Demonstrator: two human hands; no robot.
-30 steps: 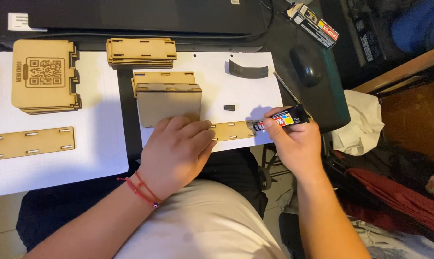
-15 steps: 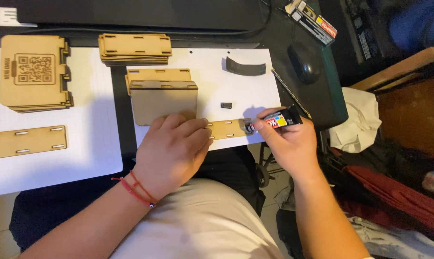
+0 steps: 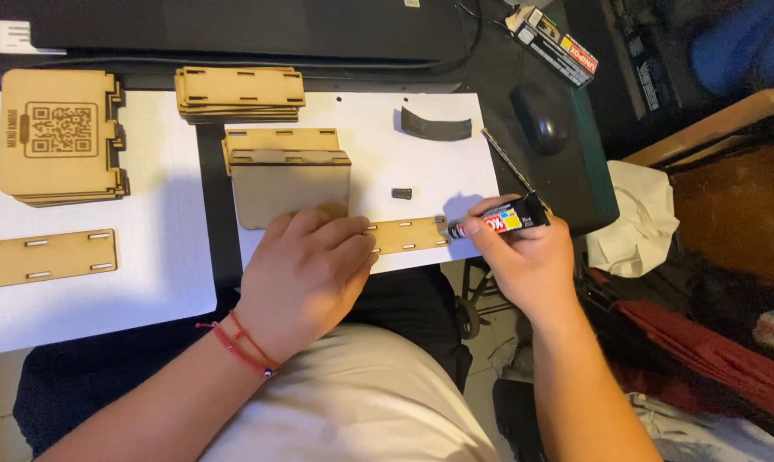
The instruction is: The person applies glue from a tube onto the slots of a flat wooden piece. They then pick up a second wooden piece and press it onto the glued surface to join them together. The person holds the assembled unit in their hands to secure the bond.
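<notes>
My left hand (image 3: 306, 269) lies flat on a slotted wooden strip (image 3: 410, 234) and pins it to the white sheet (image 3: 421, 171); only the strip's right end shows past the fingers. My right hand (image 3: 528, 257) grips a small black glue tube (image 3: 498, 221) with a coloured label. The tube's nozzle touches the strip's right end. Just behind the left hand stands a partly built wooden box (image 3: 289, 175). A tiny black cap (image 3: 401, 193) lies on the sheet behind the strip.
Stacks of cut wooden panels (image 3: 240, 91) and engraved panels (image 3: 60, 137) sit at the back left, a loose slotted strip (image 3: 45, 257) at the left. A curved black piece (image 3: 437, 125), a computer mouse (image 3: 539, 118), a small box (image 3: 554, 44) and a crumpled cloth (image 3: 639, 218) lie to the right.
The right hand has slid the glue tube leftward and down until its nozzle meets the end of the strip. The left hand has stayed pressed on the strip.
</notes>
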